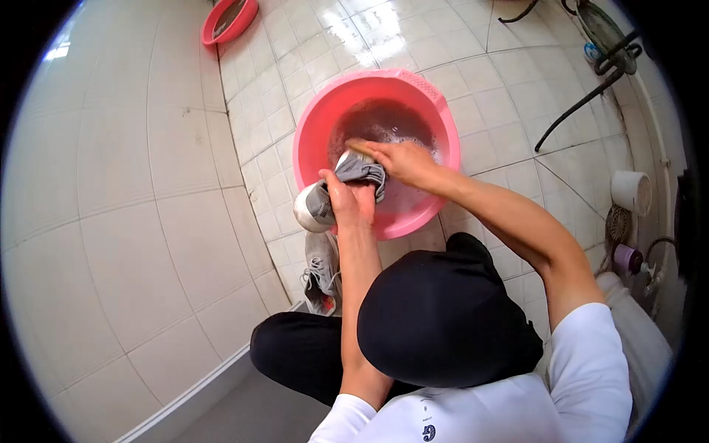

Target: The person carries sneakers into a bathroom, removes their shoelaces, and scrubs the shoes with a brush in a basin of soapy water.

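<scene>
My left hand [347,198] grips a grey shoe [320,201] with a white sole, tilted over the near left rim of a pink basin [303,148]. In my right hand [402,159] is a scrubbing brush [360,149] with a wooden back and pale bristles, which meets the far end of the shoe. Murky, foamy water [388,122] fills the bottom of the basin. Below my left hand, a second grey shoe [320,258] with laces stands on the floor by the wall.
A smaller pink basin [247,16] lies against the left wall at the back. Black curved metal legs [576,107] stand on the tiled floor at right. A white roll-shaped container [630,193] and a purple-labelled bottle [628,259] are along the right wall.
</scene>
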### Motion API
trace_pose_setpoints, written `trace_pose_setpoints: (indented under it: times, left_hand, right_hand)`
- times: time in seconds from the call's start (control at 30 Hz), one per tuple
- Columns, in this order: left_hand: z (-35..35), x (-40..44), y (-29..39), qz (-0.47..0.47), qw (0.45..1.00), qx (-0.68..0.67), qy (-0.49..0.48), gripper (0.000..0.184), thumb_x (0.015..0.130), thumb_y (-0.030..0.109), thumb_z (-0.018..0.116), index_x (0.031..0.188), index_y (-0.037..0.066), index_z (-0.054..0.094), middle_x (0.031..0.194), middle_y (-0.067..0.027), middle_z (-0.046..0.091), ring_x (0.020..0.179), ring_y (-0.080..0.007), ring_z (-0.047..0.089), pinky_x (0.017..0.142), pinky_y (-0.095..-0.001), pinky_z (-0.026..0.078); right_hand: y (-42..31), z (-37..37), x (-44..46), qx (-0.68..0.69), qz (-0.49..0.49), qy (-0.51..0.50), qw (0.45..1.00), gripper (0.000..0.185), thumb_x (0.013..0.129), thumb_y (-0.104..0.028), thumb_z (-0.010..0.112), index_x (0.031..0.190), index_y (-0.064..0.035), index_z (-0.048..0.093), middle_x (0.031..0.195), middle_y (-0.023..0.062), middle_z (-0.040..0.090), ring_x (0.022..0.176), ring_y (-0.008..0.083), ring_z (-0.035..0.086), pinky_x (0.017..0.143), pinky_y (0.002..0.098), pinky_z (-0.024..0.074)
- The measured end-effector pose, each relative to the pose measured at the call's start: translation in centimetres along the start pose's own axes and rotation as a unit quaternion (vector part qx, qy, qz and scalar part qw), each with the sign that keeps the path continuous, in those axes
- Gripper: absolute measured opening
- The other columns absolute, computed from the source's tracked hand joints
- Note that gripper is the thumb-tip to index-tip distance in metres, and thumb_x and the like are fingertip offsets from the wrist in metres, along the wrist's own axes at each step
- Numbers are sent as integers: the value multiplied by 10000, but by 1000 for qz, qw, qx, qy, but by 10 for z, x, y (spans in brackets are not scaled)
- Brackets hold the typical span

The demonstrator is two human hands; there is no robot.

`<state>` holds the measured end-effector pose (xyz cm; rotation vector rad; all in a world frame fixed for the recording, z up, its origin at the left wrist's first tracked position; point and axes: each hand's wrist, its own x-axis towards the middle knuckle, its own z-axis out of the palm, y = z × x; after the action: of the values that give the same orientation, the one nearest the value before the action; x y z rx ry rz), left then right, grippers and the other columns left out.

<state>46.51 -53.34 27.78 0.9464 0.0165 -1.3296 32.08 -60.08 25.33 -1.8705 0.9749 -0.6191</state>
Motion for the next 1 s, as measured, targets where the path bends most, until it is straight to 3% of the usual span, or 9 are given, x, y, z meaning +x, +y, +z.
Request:
trace_pose_setpoints:
  times: [0.1,0.23,0.37,0.43,0.67,0.83,0.87,0.97,1.0]
  left_hand:
    - [-4,2,-1,51,996,62,43,743,1063,606,200,1479,18,380,1473,-142,469,1366,-302,453,1164,-461,355]
    - [16,-3,1,7,1000,-6,-6,764,1069,586,190,1493,-30,348,1505,-190,441,1395,-343,424,1189,-485,324]
    - [0,7,-3,36,999,8,-33,803,1067,589,180,1493,-74,332,1501,-220,443,1388,-364,433,1193,-491,321]
    - [-5,14,-2,14,999,4,-32,747,1057,608,274,1463,-5,399,1480,-158,474,1355,-301,464,1169,-454,353]
    - [-4,14,10,0,997,33,66,723,1060,611,250,1402,3,443,1310,-129,554,1186,-278,545,1062,-449,438]
    - [-7,18,-2,-13,1000,-11,24,681,1085,554,209,1397,-4,443,1301,-138,558,1199,-286,545,1052,-453,441]
    - [-4,15,-3,-7,1000,-27,10,742,1082,546,152,1479,-50,343,1465,-231,458,1363,-375,449,1173,-490,349]
    - [-14,20,3,59,994,75,50,746,1081,549,168,1475,-60,344,1485,-228,453,1382,-366,440,1184,-483,335]
    - [-11,17,7,7,996,16,92,658,1095,513,232,1446,-10,421,1499,-171,470,1372,-309,466,1166,-430,371]
  right_hand:
    - [-48,2,-26,-17,5,-69,997,404,1039,-361,428,1427,-378,541,990,182,727,886,429,692,746,533,557]
    - [0,-7,4,-110,10,-3,994,369,1048,-345,400,1355,-321,604,1008,196,728,892,409,708,762,529,570]
    - [21,-25,31,-160,182,62,968,328,1016,-263,431,1248,-219,658,1039,225,722,973,407,705,825,543,559]
    - [37,3,26,-144,218,54,964,312,1015,-270,432,1196,-188,672,1043,253,714,988,427,696,843,561,547]
    - [-49,22,-38,113,45,10,993,405,1029,-321,422,1394,-275,591,1083,244,692,982,461,656,853,547,527]
    - [-21,5,-13,-28,25,-8,999,451,1012,-323,466,1462,-329,495,1010,220,713,852,446,684,744,543,550]
    - [-18,10,-4,-40,33,4,999,460,1007,-325,475,1467,-338,485,996,220,715,837,445,684,736,543,552]
    - [-40,31,-25,11,18,1,1000,455,1011,-248,500,1457,-339,507,960,223,703,833,447,680,730,511,544]
    - [-42,27,-29,9,28,-9,1000,437,1014,-254,497,1445,-317,526,975,227,704,842,444,682,734,514,547]
